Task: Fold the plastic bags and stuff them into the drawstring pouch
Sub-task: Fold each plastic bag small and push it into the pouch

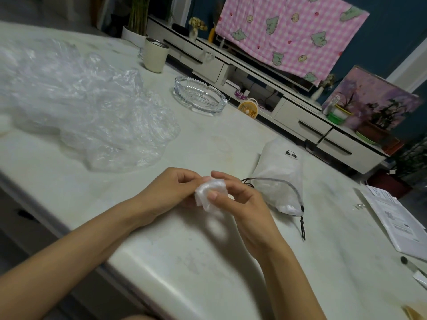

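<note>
A small folded wad of clear plastic bag (204, 191) is held just above the pale table between both hands. My left hand (169, 189) grips its left side with curled fingers. My right hand (240, 200) pinches its right side, thumb on the front. To the right lies the white drawstring pouch (280, 172) on its side, mouth toward me, with a dark cord (300, 218) trailing from it; plastic shows inside. A loose heap of clear plastic bags (80, 107) covers the table's left part.
A glass ashtray (199, 95) and a cream cup (155, 55) stand at the back of the table (184, 250). Printed papers (397, 218) and a pen (413, 266) lie at the right edge. A low TV cabinet (300, 114) runs behind the table.
</note>
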Demonstrator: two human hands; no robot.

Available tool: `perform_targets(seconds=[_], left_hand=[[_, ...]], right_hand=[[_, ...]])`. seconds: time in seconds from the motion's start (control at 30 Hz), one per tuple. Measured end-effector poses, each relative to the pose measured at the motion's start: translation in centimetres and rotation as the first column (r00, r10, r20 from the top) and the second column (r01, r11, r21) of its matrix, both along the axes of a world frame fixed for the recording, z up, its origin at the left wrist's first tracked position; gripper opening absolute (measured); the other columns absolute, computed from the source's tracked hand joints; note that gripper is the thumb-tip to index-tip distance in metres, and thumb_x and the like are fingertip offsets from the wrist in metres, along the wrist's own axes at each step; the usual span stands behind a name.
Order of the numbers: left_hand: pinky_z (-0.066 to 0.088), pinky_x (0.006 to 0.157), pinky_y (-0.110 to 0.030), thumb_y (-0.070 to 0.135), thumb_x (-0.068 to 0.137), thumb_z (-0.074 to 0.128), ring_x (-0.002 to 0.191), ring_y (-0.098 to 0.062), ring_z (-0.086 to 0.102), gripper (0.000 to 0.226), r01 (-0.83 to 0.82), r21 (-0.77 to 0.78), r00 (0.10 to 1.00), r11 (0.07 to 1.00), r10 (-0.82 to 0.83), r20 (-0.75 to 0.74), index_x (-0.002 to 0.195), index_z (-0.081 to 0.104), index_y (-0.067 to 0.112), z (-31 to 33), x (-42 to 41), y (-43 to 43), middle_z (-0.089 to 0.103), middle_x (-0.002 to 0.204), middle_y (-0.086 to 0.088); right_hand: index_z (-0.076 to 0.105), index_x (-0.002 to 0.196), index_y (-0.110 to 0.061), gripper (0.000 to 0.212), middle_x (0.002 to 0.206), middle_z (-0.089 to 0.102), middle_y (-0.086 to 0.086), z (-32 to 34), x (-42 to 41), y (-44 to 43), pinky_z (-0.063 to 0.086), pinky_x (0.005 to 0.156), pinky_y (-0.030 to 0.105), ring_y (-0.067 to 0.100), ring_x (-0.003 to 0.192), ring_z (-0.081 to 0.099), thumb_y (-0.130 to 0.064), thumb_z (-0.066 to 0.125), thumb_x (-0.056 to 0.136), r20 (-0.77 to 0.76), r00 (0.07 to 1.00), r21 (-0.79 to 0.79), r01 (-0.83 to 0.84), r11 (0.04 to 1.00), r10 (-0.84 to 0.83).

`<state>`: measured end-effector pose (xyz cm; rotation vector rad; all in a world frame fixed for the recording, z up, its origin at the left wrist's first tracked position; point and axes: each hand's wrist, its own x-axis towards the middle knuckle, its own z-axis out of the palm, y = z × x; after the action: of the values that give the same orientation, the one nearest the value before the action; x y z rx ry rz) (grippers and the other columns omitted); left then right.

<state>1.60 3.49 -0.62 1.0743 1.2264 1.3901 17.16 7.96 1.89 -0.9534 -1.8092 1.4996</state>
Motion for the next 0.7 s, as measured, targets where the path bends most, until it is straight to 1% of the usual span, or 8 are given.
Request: perform_targets(seconds=[0.1, 0.17, 0.3, 0.4, 0.47, 0.57, 0.63, 0.7], left_hand=[[0.054, 0.066, -0.026, 0.048, 0.084, 0.059, 0.082, -0.026, 0.065, 0.053, 0.099, -0.031, 0.981, 0.995, -0.092, 0.169, 0.093, 0.070, -0.003, -0.1, -0.1, 0.1, 0.069, 0.093, -0.021], [0.053, 0.068, -0.023, 0.050, 0.077, 0.066, 0.083, -0.020, 0.067, 0.049, 0.147, -0.004, 0.985, 0.989, -0.146, 0.091, 0.095, 0.072, 0.004, 0.0, 0.0, -0.1, 0.071, 0.093, -0.012], [0.051, 0.062, -0.017, 0.008, 0.086, 0.066, 0.066, -0.012, 0.063, 0.007, 0.062, 0.039, 0.994, 0.997, -0.058, -0.088, 0.091, 0.070, 0.005, -0.2, 0.0, -0.3, 0.068, 0.075, -0.003], [0.051, 0.062, -0.019, 0.004, 0.087, 0.063, 0.062, -0.015, 0.061, 0.009, 0.020, 0.034, 0.994, 0.999, -0.016, -0.111, 0.090, 0.068, -0.003, -0.5, 0.0, -0.1, 0.069, 0.078, -0.020], [0.050, 0.060, -0.019, 0.001, 0.086, 0.062, 0.060, -0.016, 0.060, 0.010, -0.014, 0.030, 0.993, 0.999, 0.017, -0.113, 0.088, 0.068, -0.006, -0.5, 0.2, -0.1, 0.067, 0.074, -0.019], [0.048, 0.055, -0.015, -0.005, 0.085, 0.058, 0.054, -0.010, 0.058, 0.010, -0.039, 0.035, 0.989, 0.999, 0.043, -0.143, 0.083, 0.068, -0.007, -0.2, 1.1, 0.3, 0.065, 0.062, -0.007], [0.045, 0.052, -0.013, -0.003, 0.085, 0.061, 0.049, -0.005, 0.056, 0.009, -0.019, 0.046, 0.980, 0.999, 0.027, -0.196, 0.077, 0.067, -0.002, 0.5, 2.3, 0.9, 0.062, 0.054, 0.002], [0.047, 0.054, -0.018, 0.000, 0.084, 0.063, 0.055, -0.006, 0.059, 0.015, 0.001, 0.081, 0.956, 0.997, 0.023, -0.292, 0.072, 0.066, 0.009, 1.4, 3.4, 2.0, 0.062, 0.056, 0.006]], right_hand=[[0.073, 0.089, -0.011, 0.010, 0.102, 0.071, 0.008, -0.3, -0.3, 0.1, 0.049, 0.083, 0.028, 0.013, 0.089, 0.063, -0.007, 0.070, 0.081, -0.037, 0.995, 0.039, 0.092, 0.995, -0.091], [0.071, 0.095, -0.005, 0.013, 0.092, 0.071, 0.011, -0.4, -0.4, 0.0, 0.048, 0.083, 0.031, 0.016, 0.085, 0.063, -0.009, 0.067, 0.084, -0.059, 0.992, 0.034, 0.118, 0.992, -0.116], [0.068, 0.103, -0.001, 0.020, 0.094, 0.070, 0.009, -0.2, -0.5, 0.0, 0.049, 0.082, 0.029, 0.016, 0.085, 0.063, -0.005, 0.050, 0.093, -0.091, 0.994, -0.066, 0.048, 0.997, -0.054], [0.066, 0.105, -0.001, 0.022, 0.095, 0.070, 0.013, 0.2, -0.4, -0.2, 0.052, 0.083, 0.029, 0.020, 0.084, 0.065, -0.003, 0.048, 0.094, -0.083, 0.996, -0.085, -0.024, 0.996, 0.017], [0.068, 0.102, -0.003, 0.019, 0.094, 0.071, 0.012, 0.3, -0.1, -0.3, 0.052, 0.086, 0.033, 0.022, 0.086, 0.067, -0.002, 0.054, 0.090, -0.040, 0.999, -0.041, -0.017, 0.999, 0.016], [0.066, 0.089, -0.001, 0.007, 0.085, 0.069, 0.013, 0.2, 0.4, 0.2, 0.053, 0.085, 0.038, 0.025, 0.082, 0.067, -0.001, 0.065, 0.083, -0.024, 0.994, -0.039, 0.107, 0.993, -0.108], [0.060, 0.086, 0.003, 0.013, 0.081, 0.064, 0.019, 0.5, 0.9, 0.8, 0.056, 0.078, 0.041, 0.029, 0.076, 0.065, 0.001, 0.070, 0.079, -0.056, 0.968, -0.077, 0.238, 0.968, -0.243], [0.053, 0.086, -0.001, 0.020, 0.072, 0.060, 0.017, 1.3, 1.9, 1.3, 0.058, 0.063, 0.031, 0.022, 0.063, 0.065, 0.006, 0.070, 0.077, -0.093, 0.938, -0.072, 0.327, 0.942, -0.333]])
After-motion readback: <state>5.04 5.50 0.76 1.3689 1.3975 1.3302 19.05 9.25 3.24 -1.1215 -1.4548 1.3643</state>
